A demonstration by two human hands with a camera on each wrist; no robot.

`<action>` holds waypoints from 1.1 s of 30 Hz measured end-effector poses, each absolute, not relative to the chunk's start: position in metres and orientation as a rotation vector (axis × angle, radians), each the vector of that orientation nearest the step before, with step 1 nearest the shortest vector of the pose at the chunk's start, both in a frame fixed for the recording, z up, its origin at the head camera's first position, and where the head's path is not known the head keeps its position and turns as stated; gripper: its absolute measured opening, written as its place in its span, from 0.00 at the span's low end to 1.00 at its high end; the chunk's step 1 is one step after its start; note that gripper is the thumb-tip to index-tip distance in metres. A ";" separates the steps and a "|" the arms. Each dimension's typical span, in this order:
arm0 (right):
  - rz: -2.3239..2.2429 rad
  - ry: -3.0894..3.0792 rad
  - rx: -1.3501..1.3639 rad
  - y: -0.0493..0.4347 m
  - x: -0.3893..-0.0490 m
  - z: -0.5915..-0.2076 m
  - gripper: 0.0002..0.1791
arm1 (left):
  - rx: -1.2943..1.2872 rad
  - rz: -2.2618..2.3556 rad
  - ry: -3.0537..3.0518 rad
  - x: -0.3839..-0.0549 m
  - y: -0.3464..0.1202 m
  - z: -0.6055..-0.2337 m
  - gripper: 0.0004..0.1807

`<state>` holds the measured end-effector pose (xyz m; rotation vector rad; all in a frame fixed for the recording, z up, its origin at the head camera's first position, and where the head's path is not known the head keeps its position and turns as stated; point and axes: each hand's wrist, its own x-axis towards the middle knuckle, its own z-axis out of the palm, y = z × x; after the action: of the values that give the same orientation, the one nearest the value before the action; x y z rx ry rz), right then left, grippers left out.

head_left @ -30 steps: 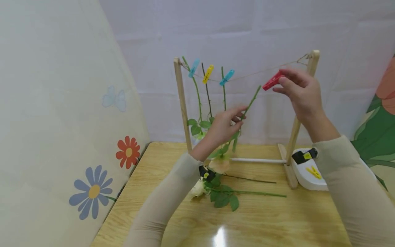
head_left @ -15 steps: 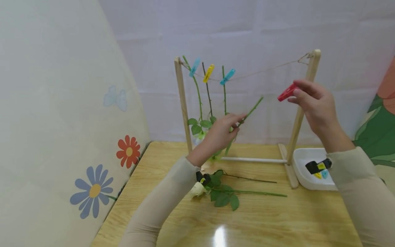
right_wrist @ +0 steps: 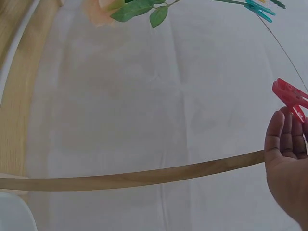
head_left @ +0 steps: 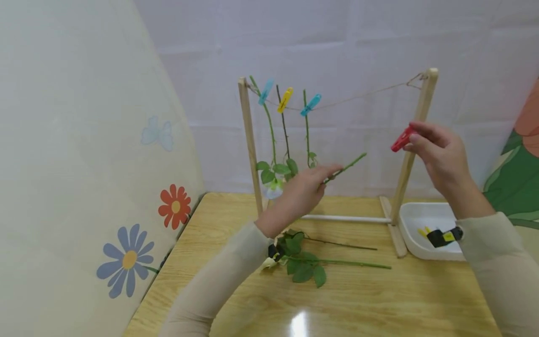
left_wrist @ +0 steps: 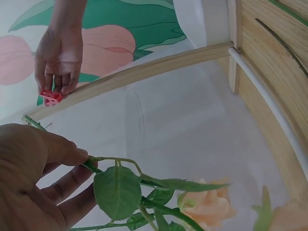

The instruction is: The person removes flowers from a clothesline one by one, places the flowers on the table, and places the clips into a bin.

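My left hand (head_left: 301, 192) pinches the green stem (head_left: 353, 162) of an artificial flower, its cut end pointing up and right. In the left wrist view, leaves (left_wrist: 118, 192) spread from the held stem, with a peach bloom (left_wrist: 207, 207) behind them. My right hand (head_left: 442, 157) pinches a red clothespin (head_left: 403, 139) in front of the rack's right post (head_left: 406, 180). Left of it, a thin string (head_left: 358, 97) bears two blue clothespins (head_left: 310, 105) and a yellow clothespin (head_left: 285, 100), which clip flower stems hanging upside down. The left hand hides part of these flowers.
More flower stems (head_left: 353, 263) with green leaves lie on the wooden table (head_left: 358, 304) below the rack. A white tray (head_left: 410, 245) with yellow clothespins stands at the right, partly behind the wrist camera. A white bar (head_left: 349, 218) joins the rack's feet.
My right hand has moved down and right, carrying the red clothespin away from the stem. The left hand has lowered slightly, and the held stem now tilts further over to the right.
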<state>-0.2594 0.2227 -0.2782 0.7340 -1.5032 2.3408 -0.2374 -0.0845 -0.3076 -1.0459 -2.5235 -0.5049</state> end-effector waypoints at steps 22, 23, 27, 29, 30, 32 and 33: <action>2.457 -1.391 0.700 0.250 -0.246 -0.315 0.15 | -1.087 -0.091 -2.445 -0.215 -0.074 -0.334 0.37; 2.463 -1.384 0.702 0.250 -0.245 -0.316 0.15 | -1.095 -0.084 -2.441 -0.215 -0.074 -0.336 0.38; 2.479 -1.375 0.685 0.253 -0.244 -0.320 0.16 | -1.137 -0.053 -2.425 -0.214 -0.074 -0.342 0.41; 2.469 -1.395 0.661 0.256 -0.243 -0.322 0.16 | -1.152 -0.052 -2.421 -0.213 -0.073 -0.343 0.43; 2.471 -1.396 0.651 0.257 -0.243 -0.323 0.16 | -1.158 -0.047 -2.418 -0.212 -0.073 -0.344 0.43; 2.484 -1.402 0.634 0.259 -0.242 -0.325 0.15 | -1.162 -0.030 -2.412 -0.211 -0.073 -0.345 0.42; 2.483 -1.411 0.632 0.261 -0.242 -0.326 0.16 | -1.160 -0.012 -2.406 -0.211 -0.072 -0.347 0.41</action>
<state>-0.2415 0.2605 -0.3263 0.6323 -1.4106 2.4829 -0.2111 -0.0723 -0.3468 -1.1602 -2.4061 -0.0122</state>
